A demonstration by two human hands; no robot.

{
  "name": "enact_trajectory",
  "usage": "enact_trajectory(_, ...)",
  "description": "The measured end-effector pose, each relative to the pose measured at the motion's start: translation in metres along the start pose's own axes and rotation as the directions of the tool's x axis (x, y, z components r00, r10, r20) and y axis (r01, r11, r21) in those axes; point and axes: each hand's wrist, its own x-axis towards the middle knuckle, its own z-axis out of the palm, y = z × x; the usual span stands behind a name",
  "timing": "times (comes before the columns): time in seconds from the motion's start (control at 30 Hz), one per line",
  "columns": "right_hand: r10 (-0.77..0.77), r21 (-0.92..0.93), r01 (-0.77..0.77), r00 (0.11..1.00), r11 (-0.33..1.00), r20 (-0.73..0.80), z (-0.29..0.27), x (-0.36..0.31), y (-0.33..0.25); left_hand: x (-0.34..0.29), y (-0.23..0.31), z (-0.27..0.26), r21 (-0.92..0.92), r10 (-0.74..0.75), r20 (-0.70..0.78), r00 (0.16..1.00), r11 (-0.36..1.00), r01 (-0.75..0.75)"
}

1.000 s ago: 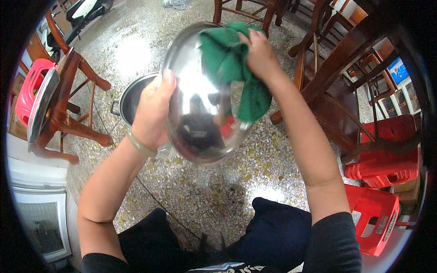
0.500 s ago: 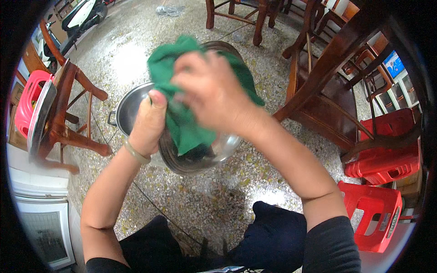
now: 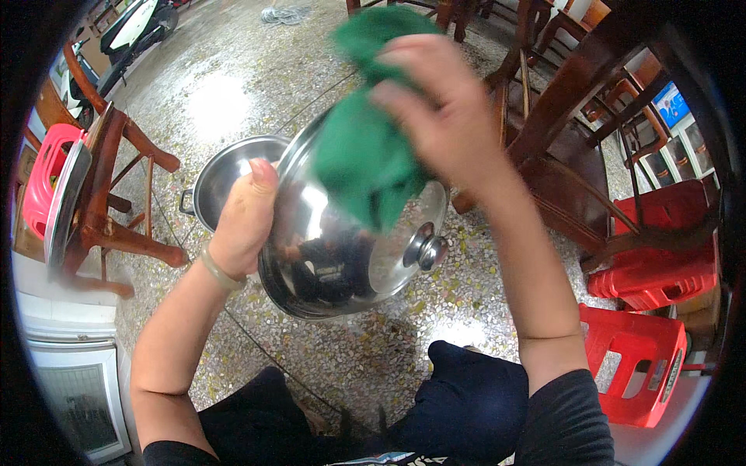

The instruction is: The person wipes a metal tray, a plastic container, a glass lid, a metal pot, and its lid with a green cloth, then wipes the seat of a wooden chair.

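A shiny domed pot lid (image 3: pixel 318 248), with a glass section and a round metal knob (image 3: pixel 432 252), is held tilted above the floor. My left hand (image 3: pixel 247 206) is closed on its left rim, thumb on the near side. My right hand (image 3: pixel 447 116), blurred by motion, grips a bunched green cloth (image 3: pixel 361 155) that hangs over the upper part of the lid and hides it there. The steel pot (image 3: pixel 225 175) with a side handle stands on the floor beyond my left hand, partly covered by that hand and the lid.
To the left, a wooden chair (image 3: pixel 128 194) bears a pink plastic item (image 3: pixel 48 182) and a round metal lid (image 3: pixel 71 198). Dark wooden chairs (image 3: pixel 559 179) stand close on the right. Red plastic stools (image 3: pixel 633 365) are at the lower right, and a motor scooter (image 3: pixel 140 31) is at the far left.
The lid has turned, so its shiny domed face and knob now show. My right hand and the cloth have moved up and to the right; my left hand stays at the rim.
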Motion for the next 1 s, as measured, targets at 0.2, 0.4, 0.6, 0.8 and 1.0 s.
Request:
enact_trajectory(0.2, 0.184, 0.083, -0.288, 0.78, 0.954, 0.598, 0.006, 0.001, 0.012, -0.009, 0.006, 0.028, 0.086, 0.292, 0.04, 0.956, 0.952, -0.295)
enact_trajectory(0.4, 0.531, 0.507, -0.844, 0.514, 0.174, 0.674, -0.045, -0.096, 0.106, -0.038, 0.035, 0.017, 0.023, 0.288, -0.098, 0.953, 0.958, -0.287)
enact_trajectory(0.6, 0.733, 0.792, -0.562, 0.429, -0.24, 0.527, -0.037, -0.172, 0.075, -0.026, 0.028, -0.003, -0.145, 0.297, -0.349, 0.889, 0.92, -0.365)
enact_trajectory(0.8, 0.661, 0.681, -0.709, 0.601, 0.182, 0.449, -0.105, -0.115, 0.086, -0.002, 0.02, -0.058, 0.111, 0.362, 0.035, 0.932, 0.925, -0.363)
enact_trajectory(1.0, 0.618, 0.359, -0.739, 0.674, 0.571, 0.405, -0.107, -0.079, 0.046, 0.002, 0.019, -0.023, 0.31, 0.416, 0.075, 0.906, 0.854, -0.417)
